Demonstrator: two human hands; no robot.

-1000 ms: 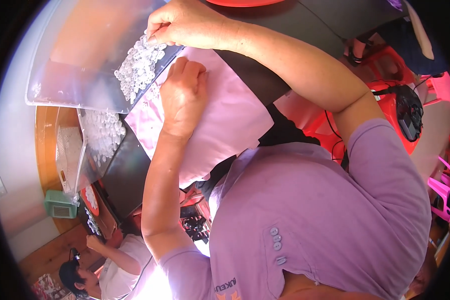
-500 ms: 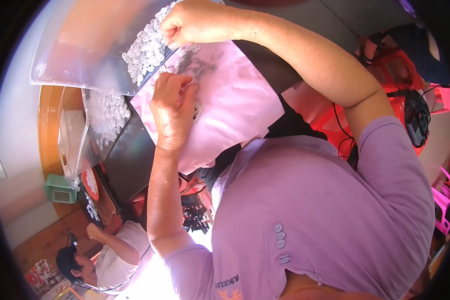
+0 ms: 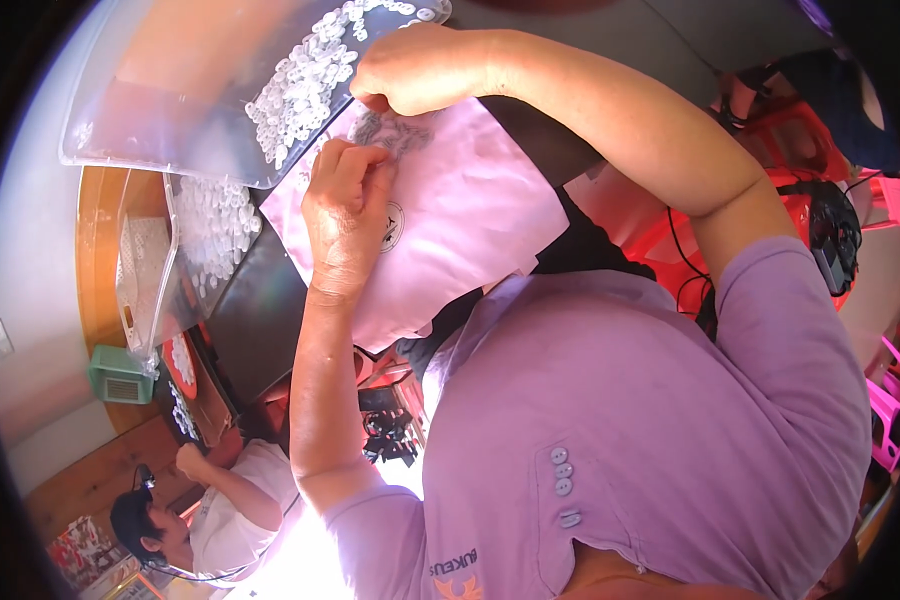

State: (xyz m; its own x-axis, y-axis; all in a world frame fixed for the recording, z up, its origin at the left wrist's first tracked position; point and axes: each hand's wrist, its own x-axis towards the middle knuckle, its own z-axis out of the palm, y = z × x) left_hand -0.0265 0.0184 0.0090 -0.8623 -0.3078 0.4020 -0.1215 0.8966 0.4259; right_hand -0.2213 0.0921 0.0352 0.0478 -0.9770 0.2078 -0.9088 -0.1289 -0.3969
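My left hand rests over the left part of a pink cloth, its fingers curled in toward the thumb. Anything between those fingertips is hidden. Across the cloth's far edge, my right hand has its fingers bent down and pressed together; what they hold, if anything, does not show. A loose pile of small grey pieces lies on the cloth between both hands. Beside my right hand, many small white plastic pieces with holes are heaped along the near side of a clear plastic tray.
A second clear container with white pieces stands on the dark table to the left. Further left are a green basket and a seated person with a raised hand. Red plastic stools stand at the right.
My right hand has moved a little right and nearer, from the tray's edge to the cloth's far edge, uncovering more white pieces. My left hand stays nearly in place, fingers curled.
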